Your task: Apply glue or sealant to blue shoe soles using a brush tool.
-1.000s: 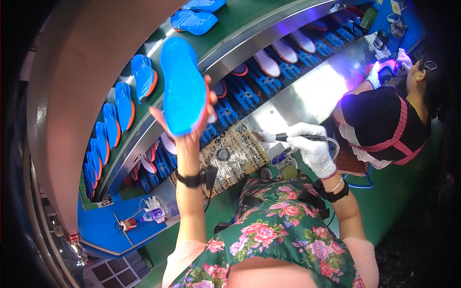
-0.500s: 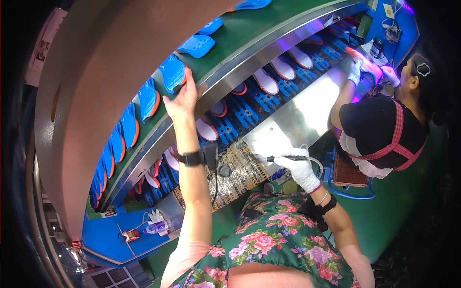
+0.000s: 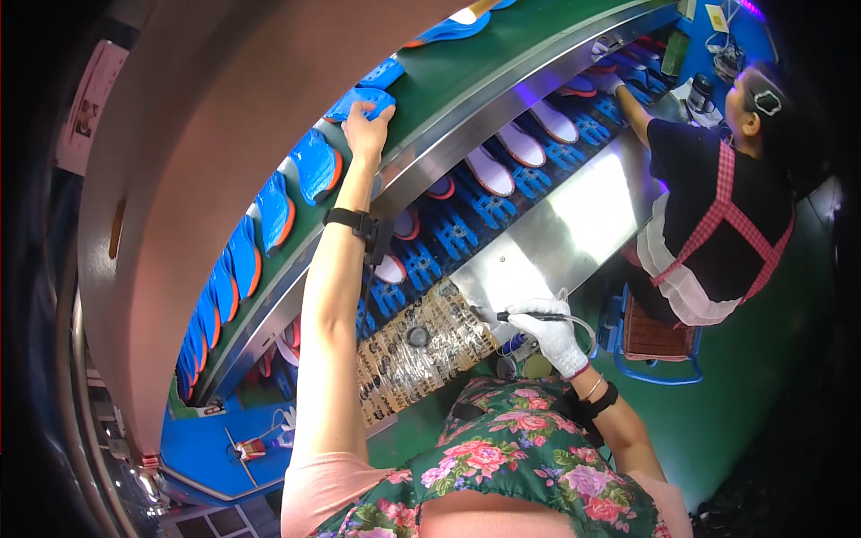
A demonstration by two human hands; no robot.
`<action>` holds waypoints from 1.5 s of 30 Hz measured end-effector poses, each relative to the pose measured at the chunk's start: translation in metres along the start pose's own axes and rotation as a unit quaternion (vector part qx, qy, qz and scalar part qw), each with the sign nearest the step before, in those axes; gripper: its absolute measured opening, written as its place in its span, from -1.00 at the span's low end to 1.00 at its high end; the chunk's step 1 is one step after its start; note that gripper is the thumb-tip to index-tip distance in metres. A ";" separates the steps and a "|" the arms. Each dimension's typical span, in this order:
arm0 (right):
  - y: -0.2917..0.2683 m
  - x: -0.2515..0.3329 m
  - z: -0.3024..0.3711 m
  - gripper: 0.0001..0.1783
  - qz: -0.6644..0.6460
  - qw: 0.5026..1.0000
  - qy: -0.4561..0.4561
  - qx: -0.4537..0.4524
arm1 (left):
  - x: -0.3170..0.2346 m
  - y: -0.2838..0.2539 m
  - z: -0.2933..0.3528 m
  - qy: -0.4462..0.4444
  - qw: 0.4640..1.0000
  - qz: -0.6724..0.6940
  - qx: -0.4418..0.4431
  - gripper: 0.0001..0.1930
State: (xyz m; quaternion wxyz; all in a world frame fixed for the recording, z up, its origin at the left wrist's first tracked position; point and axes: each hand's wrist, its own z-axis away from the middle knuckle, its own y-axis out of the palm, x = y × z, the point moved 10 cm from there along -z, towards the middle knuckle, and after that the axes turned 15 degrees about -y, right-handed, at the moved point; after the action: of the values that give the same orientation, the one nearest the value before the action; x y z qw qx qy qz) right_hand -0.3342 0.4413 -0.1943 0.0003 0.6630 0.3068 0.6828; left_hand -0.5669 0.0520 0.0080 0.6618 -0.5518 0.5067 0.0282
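My bare left hand (image 3: 366, 134) reaches up over a raised green belt (image 3: 417, 108). Its fingers are closed on the edge of a blue shoe sole (image 3: 352, 102), which is partly hidden by the hand and the large curved cover. Several more blue soles with orange rims, such as one blue sole (image 3: 314, 163), line the belt nearer to me. In its white glove, my right hand (image 3: 558, 342) grips a slim black pen-shaped tool (image 3: 508, 316) with a pale tube behind it. That hand hovers by the corner of a tape-covered board (image 3: 421, 359).
Beneath the belt, a lower rack carries white-lined shoe pieces (image 3: 491, 170) and blue holders (image 3: 457, 235). A metal worktop (image 3: 587, 193) runs toward a co-worker (image 3: 708, 197) at the right. Behind the co-worker is a blue-framed stool (image 3: 659, 336). A brown curved cover (image 3: 206, 161) overhangs the belt.
My left hand has moved farther along the belt, from one blue sole to another. The right hand has barely moved. The co-worker's hand has gone from a lit shoe to the lower rack.
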 end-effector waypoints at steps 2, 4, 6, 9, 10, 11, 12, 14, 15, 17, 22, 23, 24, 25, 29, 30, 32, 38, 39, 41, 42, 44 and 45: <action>-0.014 -0.008 0.013 -0.84 0.007 1.000 -0.015 -0.019 | -0.012 0.017 0.010 0.018 0.999 -0.011 0.032 -0.49; -0.018 -0.017 0.022 -0.82 -0.013 0.999 0.001 -0.035 | -0.025 0.031 0.015 0.037 0.998 -0.020 0.052 -0.52; -0.019 -0.016 0.024 -0.82 -0.013 0.999 0.003 -0.041 | -0.042 0.046 0.015 0.054 0.996 -0.008 0.077 -0.52; -0.023 -0.017 0.026 -0.80 0.000 0.999 -0.002 -0.040 | -0.055 0.061 0.016 0.068 0.994 0.010 0.090 -0.53; -0.023 -0.017 0.026 -0.80 -0.002 0.999 -0.006 -0.042 | -0.054 0.060 0.015 0.066 0.993 0.046 0.088 -0.53; -0.023 -0.017 0.028 -0.80 -0.003 0.999 -0.010 -0.042 | -0.050 0.055 0.015 0.063 0.991 0.081 0.084 -0.52; -0.022 -0.013 0.025 -0.80 0.006 0.999 -0.030 -0.033 | -0.049 0.045 0.019 0.048 0.986 0.138 0.086 -0.55; -0.023 -0.007 0.028 -0.81 -0.009 0.999 -0.024 -0.035 | -0.026 0.030 0.014 0.006 0.941 0.316 0.122 -0.57; -0.027 -0.007 0.031 -0.81 -0.026 0.998 -0.017 -0.051 | -0.022 0.030 0.031 -0.055 0.895 0.414 0.157 -0.59; -0.033 -0.005 0.035 -0.79 0.000 0.998 -0.026 -0.060 | -0.026 -0.004 0.073 -0.017 0.850 0.501 0.160 -0.65; -0.039 -0.008 0.036 -0.84 -0.009 0.997 -0.013 -0.079 | 0.035 -0.062 0.183 -0.010 0.901 0.423 0.102 -0.83; -0.036 0.001 0.032 -0.84 -0.013 0.997 -0.020 -0.078 | 0.069 -0.073 0.190 -0.027 0.905 0.414 0.094 -0.79; -0.037 0.007 0.029 -0.80 0.001 0.997 -0.016 -0.079 | 0.074 -0.081 0.212 -0.026 0.902 0.422 0.086 -0.60; -0.036 0.009 0.028 -0.84 -0.032 0.995 0.008 -0.095 | 0.076 -0.082 0.233 -0.027 0.898 0.432 0.079 -0.40; -0.026 0.050 0.008 -0.86 -0.109 0.986 0.004 -0.130 | 0.108 -0.048 0.253 -0.146 0.846 0.470 0.206 -0.14; -0.020 0.061 0.001 -0.85 -0.124 0.984 -0.007 -0.124 | 0.118 -0.033 0.252 -0.200 0.822 0.471 0.252 -0.20; -0.003 0.085 -0.013 -0.85 -0.141 0.985 -0.010 -0.101 | 0.145 -0.020 0.250 -0.260 0.791 0.474 0.286 -0.26; 0.043 0.138 -0.039 -0.82 -0.127 0.990 -0.053 -0.022 | 0.119 0.012 0.308 -0.262 0.643 0.556 0.456 -0.11; 0.049 0.142 -0.043 -0.81 -0.116 0.992 -0.049 -0.013 | 0.102 0.009 0.321 -0.246 0.638 0.575 0.449 -0.03; 0.061 0.146 -0.048 -0.74 -0.018 0.998 -0.050 0.028 | 0.097 0.001 0.341 -0.252 0.656 0.538 0.466 0.06; 0.069 0.162 -0.053 -0.74 0.048 0.990 -0.122 0.057 | 0.105 0.000 0.348 -0.262 0.649 0.551 0.455 0.10; 0.077 0.177 -0.056 -0.75 0.114 0.971 -0.191 0.084 | 0.128 0.000 0.367 -0.302 0.593 0.600 0.443 0.13; 0.080 0.180 -0.055 -0.75 0.126 0.963 -0.218 0.098 | 0.131 -0.001 0.371 -0.307 0.542 0.655 0.428 0.12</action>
State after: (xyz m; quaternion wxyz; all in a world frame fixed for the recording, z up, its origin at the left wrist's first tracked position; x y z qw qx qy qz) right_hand -0.3732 0.4263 0.0061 -0.0839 0.8259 0.2783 0.4830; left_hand -0.2655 0.2649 -0.1289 0.7320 0.3251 0.4443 0.4014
